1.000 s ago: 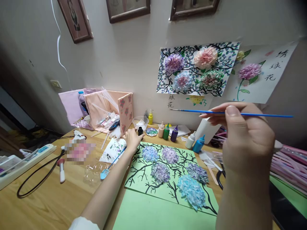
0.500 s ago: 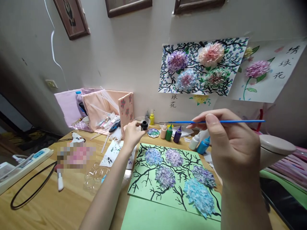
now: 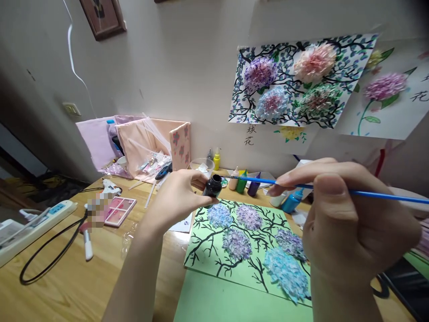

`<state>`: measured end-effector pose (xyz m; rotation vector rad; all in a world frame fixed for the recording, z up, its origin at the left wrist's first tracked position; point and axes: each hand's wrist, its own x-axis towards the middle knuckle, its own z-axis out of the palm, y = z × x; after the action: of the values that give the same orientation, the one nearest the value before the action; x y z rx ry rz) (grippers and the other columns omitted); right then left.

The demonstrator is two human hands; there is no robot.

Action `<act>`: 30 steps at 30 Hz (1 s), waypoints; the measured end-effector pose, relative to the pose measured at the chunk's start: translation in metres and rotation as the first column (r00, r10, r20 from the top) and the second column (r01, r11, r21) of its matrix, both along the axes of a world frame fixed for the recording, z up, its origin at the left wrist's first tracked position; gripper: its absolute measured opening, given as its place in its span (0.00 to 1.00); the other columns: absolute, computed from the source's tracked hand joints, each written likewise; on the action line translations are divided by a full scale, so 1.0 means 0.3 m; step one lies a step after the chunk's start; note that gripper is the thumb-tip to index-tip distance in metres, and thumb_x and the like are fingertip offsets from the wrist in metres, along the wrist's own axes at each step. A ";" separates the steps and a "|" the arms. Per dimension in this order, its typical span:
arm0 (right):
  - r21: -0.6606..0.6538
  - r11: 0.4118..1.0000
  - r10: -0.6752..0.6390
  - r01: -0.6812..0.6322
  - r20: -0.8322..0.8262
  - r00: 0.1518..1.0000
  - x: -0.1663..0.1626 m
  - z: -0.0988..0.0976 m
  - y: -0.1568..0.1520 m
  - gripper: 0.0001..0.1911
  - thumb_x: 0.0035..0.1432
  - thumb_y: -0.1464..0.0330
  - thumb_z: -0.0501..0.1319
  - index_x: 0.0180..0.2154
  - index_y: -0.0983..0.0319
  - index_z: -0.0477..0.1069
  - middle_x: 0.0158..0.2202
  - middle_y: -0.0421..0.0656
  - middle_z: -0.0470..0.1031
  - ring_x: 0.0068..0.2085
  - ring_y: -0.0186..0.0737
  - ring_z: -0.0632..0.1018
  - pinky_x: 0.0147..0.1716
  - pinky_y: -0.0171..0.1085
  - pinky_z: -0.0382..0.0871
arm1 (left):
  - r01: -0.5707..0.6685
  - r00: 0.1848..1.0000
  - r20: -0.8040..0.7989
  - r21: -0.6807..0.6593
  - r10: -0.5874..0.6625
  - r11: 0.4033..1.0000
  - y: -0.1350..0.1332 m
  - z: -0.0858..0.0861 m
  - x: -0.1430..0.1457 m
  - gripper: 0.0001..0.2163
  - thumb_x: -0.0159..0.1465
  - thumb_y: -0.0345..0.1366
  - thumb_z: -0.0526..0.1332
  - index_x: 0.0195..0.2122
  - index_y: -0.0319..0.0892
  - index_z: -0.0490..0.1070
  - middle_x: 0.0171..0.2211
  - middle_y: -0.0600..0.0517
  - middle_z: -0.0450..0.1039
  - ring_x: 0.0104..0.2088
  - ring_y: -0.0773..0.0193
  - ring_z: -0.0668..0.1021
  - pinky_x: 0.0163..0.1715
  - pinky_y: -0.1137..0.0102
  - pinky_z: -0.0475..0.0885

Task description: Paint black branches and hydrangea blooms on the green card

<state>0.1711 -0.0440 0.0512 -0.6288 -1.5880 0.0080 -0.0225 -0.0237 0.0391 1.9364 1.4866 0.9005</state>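
Note:
My left hand (image 3: pixel 181 192) grips a small black paint bottle (image 3: pixel 212 188), its uncapped mouth facing up and toward me. A thin blue paintbrush (image 3: pixel 258 180) is pinched in my right hand (image 3: pixel 345 201), lying almost level. The brush tip points left and is close to the bottle's mouth; whether it touches the rim I cannot tell. Below both hands lies a green sheet (image 3: pixel 204 250) with painted black branches. Raised flower heads sit on it, among them a light blue one (image 3: pixel 286 273) and a purple one (image 3: pixel 237 243).
Paint bottles, including a green one (image 3: pixel 241 182) and a blue one (image 3: pixel 292 201), stand behind the sheet. A pink fabric box (image 3: pixel 179 145) is at the back left. A power strip (image 3: pixel 40 228) and glue gun (image 3: pixel 110 188) lie left. A flower picture (image 3: pixel 284 107) hangs on the wall.
The black bottle has come nearer to me and slightly right in my left hand. My right hand has moved closer and right, with the brush still pinched. The view has shifted a little.

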 end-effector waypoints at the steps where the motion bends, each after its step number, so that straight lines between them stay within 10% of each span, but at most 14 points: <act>1: -0.006 1.000 0.000 0.000 -0.019 1.000 -0.006 -0.006 0.006 0.12 0.60 0.75 0.51 0.27 0.59 0.67 0.25 0.36 0.70 0.27 0.32 0.71 0.27 0.36 0.63 | -0.007 1.000 -0.006 -0.008 0.007 1.000 0.001 -0.002 0.000 0.10 0.48 0.38 0.67 0.31 0.43 0.76 0.32 0.52 0.77 0.35 0.60 0.77 0.33 0.68 0.71; 30: -0.112 0.993 -0.046 0.040 -0.051 0.998 -0.025 -0.029 0.027 0.13 0.62 0.69 0.51 0.27 0.59 0.69 0.25 0.38 0.70 0.26 0.34 0.72 0.27 0.37 0.64 | -0.007 0.995 -0.096 -0.037 0.003 0.999 -0.002 -0.007 0.003 0.10 0.47 0.39 0.67 0.31 0.43 0.76 0.30 0.52 0.77 0.34 0.60 0.77 0.33 0.67 0.70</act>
<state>0.1635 -0.0359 0.0425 -0.7435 -1.5299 0.0810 -0.0215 -0.0242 0.0369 1.9746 1.5520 0.7861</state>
